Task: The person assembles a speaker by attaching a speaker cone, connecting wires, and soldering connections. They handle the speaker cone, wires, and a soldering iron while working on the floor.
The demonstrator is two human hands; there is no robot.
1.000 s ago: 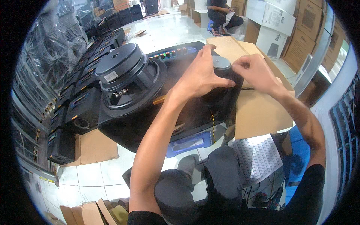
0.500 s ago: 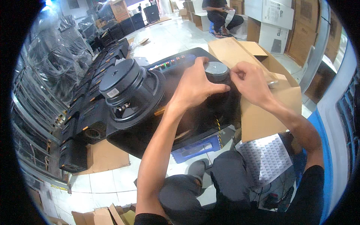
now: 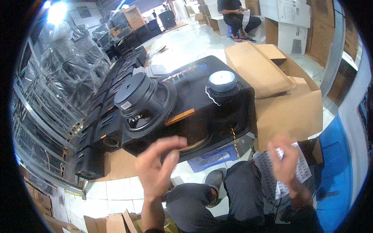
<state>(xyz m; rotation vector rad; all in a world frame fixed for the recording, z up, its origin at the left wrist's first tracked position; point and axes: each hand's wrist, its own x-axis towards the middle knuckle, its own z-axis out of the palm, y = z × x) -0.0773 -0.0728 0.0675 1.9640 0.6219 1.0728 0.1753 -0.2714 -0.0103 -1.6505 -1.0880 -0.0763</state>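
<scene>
A black speaker cabinet (image 3: 190,132) lies in front of my knees. On it a large black woofer (image 3: 134,91) sits magnet up at the left, and a smaller driver with a silver-grey magnet (image 3: 222,80) stands at the right, a white wire (image 3: 210,96) hanging beside it. My left hand (image 3: 155,167) is off the near edge of the cabinet, thumb and fingers apart, with nothing in it. Over a white sheet with a repeated dark print (image 3: 303,165), my right hand (image 3: 285,161) is smeared by motion. A white patch shows by its fingers; whether it holds anything is unclear.
An opened cardboard box (image 3: 289,112) stands against the right of the cabinet. A blue plastic stand (image 3: 210,159) is beneath it. Rows of black cabinets (image 3: 93,143) line the left, near a metal rack (image 3: 42,108). A seated person (image 3: 233,17) is at the back.
Both my hands have drawn back from the small driver toward me, the left to the cabinet's near edge, the right above the printed sheet. The white wire now shows. The view has shifted slightly.
</scene>
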